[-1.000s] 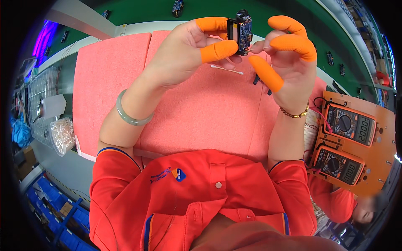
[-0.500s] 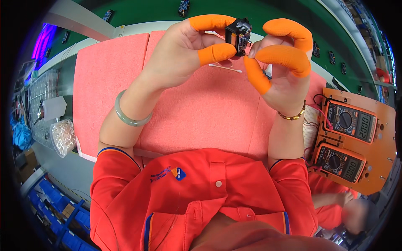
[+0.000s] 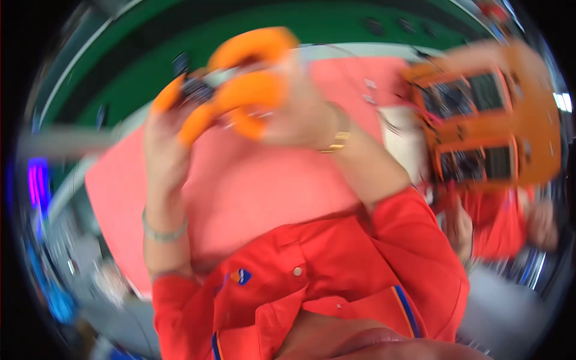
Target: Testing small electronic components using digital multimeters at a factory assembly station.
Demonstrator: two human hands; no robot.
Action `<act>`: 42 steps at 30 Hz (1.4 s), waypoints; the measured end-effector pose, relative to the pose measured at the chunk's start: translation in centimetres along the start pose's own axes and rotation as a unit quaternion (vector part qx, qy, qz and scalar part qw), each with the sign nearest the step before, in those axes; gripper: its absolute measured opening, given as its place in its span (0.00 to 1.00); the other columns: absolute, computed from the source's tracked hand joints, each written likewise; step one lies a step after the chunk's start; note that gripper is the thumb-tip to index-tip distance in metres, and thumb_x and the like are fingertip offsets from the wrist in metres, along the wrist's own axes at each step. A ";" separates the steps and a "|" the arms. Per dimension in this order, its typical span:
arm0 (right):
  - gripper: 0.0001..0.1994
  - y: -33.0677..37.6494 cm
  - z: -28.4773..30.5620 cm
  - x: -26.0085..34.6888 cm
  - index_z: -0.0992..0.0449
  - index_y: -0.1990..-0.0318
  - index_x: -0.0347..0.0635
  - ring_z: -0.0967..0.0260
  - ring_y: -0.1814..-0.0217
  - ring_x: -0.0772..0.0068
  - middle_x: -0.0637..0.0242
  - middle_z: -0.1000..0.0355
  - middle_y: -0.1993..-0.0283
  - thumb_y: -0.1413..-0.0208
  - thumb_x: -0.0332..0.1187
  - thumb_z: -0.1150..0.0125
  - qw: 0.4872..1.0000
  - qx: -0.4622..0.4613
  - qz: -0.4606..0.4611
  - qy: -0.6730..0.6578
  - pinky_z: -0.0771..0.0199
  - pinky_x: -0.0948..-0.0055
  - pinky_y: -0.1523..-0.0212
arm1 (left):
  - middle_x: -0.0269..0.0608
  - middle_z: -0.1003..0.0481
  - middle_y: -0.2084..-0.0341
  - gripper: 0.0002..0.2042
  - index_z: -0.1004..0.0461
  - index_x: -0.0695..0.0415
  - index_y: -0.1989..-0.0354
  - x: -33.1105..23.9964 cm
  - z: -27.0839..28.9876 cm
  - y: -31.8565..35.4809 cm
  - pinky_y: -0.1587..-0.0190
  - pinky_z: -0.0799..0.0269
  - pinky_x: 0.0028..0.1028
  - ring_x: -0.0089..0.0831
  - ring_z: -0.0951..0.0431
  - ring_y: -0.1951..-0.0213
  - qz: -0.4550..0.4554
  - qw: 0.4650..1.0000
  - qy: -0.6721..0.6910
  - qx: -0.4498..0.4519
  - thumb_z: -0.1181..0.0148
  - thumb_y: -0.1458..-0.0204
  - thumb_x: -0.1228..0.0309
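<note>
Everything is smeared by motion. My left hand (image 3: 165, 144), orange covers on its fingertips and a pale green bangle at the wrist, grips a small dark electronic module (image 3: 198, 90) above the far side of the pink foam mat (image 3: 258, 198). Close against the module is my right hand (image 3: 282, 102), its orange-covered fingers curled. Something pale shows between those fingers, too blurred to name. A gold-coloured bracelet (image 3: 337, 139) circles the right wrist. The cotton swab seen earlier on the mat cannot be made out.
Two orange multimeters (image 3: 462, 99) with leads sit on an orange board at the right. Beyond the mat runs a green surface (image 3: 324, 24) with small dark modules. A blurred tub of swabs (image 3: 111, 282) stands at the left. Another person's red sleeve (image 3: 492, 222) is at the right.
The view has swung, so mat and meters appear turned. Both hands now appear further left, the left still with the module. The right hand's fingers have come across toward it.
</note>
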State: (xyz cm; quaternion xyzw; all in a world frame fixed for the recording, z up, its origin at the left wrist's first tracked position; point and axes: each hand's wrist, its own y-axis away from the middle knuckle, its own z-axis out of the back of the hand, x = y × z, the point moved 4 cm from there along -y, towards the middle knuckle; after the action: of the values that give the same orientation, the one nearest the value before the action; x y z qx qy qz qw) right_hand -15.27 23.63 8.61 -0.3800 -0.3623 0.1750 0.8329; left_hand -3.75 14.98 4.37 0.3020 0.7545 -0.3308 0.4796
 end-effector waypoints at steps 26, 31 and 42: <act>0.16 18.1 13.1 15.0 0.30 0.64 0.40 0.35 0.67 0.61 0.63 0.32 0.66 0.64 0.29 0.36 0.855 -0.046 -0.265 0.444 0.34 0.69 0.67 | 0.44 0.32 0.60 0.15 0.35 0.62 0.62 4.1 -0.2 8.9 0.54 0.37 0.25 0.32 0.32 0.57 -0.008 0.850 -0.518 0.089 0.43 0.61 0.82; 0.14 20.0 10.4 11.0 0.31 0.65 0.39 0.35 0.71 0.55 0.58 0.34 0.71 0.63 0.28 0.38 0.766 0.193 -0.479 0.383 0.34 0.66 0.69 | 0.45 0.33 0.59 0.15 0.32 0.60 0.67 2.9 -0.5 9.5 0.56 0.37 0.32 0.43 0.34 0.57 -0.078 0.784 -0.609 0.094 0.38 0.67 0.78; 0.11 20.9 9.4 7.2 0.30 0.67 0.39 0.35 0.68 0.58 0.59 0.33 0.71 0.63 0.23 0.41 0.818 0.120 -0.536 0.174 0.34 0.67 0.66 | 0.44 0.32 0.62 0.17 0.31 0.60 0.65 0.3 3.0 10.9 0.56 0.37 0.32 0.42 0.34 0.57 -0.088 0.759 -0.645 -0.012 0.37 0.66 0.73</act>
State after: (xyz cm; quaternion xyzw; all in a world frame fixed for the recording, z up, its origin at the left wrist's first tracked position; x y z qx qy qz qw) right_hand -17.65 46.13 0.34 -0.0470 -0.3340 -0.3255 0.8833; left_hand 6.13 19.23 0.85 -0.0566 0.2934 -0.4793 0.8252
